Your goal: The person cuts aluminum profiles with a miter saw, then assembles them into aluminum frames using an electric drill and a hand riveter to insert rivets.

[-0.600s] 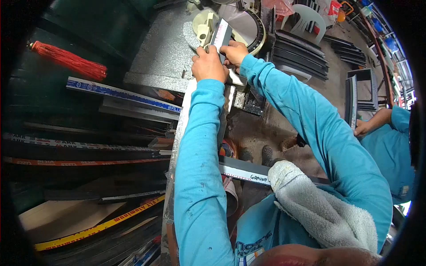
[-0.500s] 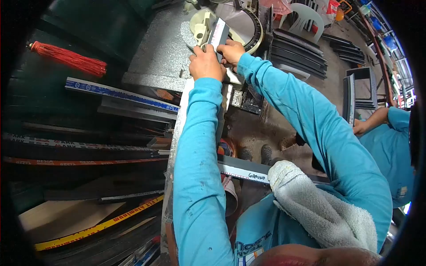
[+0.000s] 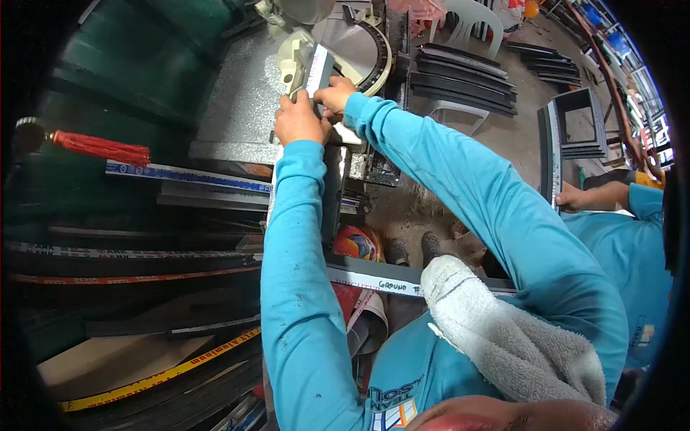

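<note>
My left hand (image 3: 300, 121) and my right hand (image 3: 336, 95) are close together at the near end of a grey metal profile (image 3: 318, 72) with a white printed strip. Both have their fingers closed around it; the left thumb side is partly hidden. The profile points away from me, against the cream fence of a mitre saw (image 3: 290, 63). Just beyond my right hand is the saw's round base with its dark scale (image 3: 387, 61).
A long profile marked "GROUND" (image 3: 395, 286) crosses below my arms. Profiles lie on a rack (image 3: 194, 176) at left. Dark profiles (image 3: 460, 79) are stacked by a white chair (image 3: 471, 18). At right, a co-worker's hand (image 3: 571, 195) holds a profile (image 3: 552, 154). A white towel (image 3: 503, 323) hangs in front.
The view has shifted, so the saw, profile and both hands sit further left. My hands keep their hold on the profile, which stays against the fence. The hanging red tassel has swung slightly.
</note>
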Motion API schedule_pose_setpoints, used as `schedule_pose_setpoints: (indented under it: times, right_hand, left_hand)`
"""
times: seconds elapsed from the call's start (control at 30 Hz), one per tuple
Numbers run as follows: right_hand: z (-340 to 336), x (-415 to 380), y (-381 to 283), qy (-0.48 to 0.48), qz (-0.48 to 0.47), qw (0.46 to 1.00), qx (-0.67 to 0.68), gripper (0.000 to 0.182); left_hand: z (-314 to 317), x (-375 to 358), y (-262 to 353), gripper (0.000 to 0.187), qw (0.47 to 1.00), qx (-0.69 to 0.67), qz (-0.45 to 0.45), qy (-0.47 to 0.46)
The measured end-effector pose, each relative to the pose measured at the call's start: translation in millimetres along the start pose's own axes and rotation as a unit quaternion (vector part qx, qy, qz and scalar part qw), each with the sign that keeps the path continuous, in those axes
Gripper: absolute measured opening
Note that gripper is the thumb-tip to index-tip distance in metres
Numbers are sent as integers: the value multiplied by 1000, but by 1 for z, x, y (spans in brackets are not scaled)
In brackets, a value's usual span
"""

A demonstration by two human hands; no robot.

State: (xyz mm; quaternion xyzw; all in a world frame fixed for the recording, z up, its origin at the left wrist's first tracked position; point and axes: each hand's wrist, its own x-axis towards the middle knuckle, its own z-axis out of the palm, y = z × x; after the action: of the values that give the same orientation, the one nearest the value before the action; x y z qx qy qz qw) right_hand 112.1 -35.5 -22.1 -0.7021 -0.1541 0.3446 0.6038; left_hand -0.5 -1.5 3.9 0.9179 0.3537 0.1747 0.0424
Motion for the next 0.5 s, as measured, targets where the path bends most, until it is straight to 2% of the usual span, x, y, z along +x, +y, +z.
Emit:
schedule_pose_setpoints:
  times: [0.1, 0.27, 0.3, 0.37, 0.4, 0.43, 0.47, 0.5]
  right_hand:
    - [-1, 0, -2, 12, 13, 1000, -26, 34]
    - [-4, 2, 0, -7, 27, 999, -47, 43]
    - [-4, 6, 3, -12, 20, 999, -29, 46]
    - [-11, 24, 14, -72, 7, 993, -96, 49]
    - [-22, 15, 7, -134, 60, 987, -64, 52]
    - [-36, 13, 4, -144, -27, 968, -201, 54]
    - [-51, 18, -7, -155, -73, 941, -291, 48]
    - [-71, 1, -28, -89, -112, 966, -214, 44]
  left_hand:
    - [-4, 1, 6, 55, 998, 43, -17, -39]
    - [9, -7, 9, 52, 998, 53, -8, 45]
    - [6, -6, 10, 53, 998, 54, -9, 28]
    - [0, -5, 10, 54, 998, 54, -15, -8]
    - [1, -4, 6, 56, 998, 55, -13, -16]
    - [0, -3, 6, 55, 998, 59, -18, -21]
    - [0, -2, 6, 55, 998, 61, -22, -25]
    - [-1, -1, 8, 54, 997, 61, -27, -29]
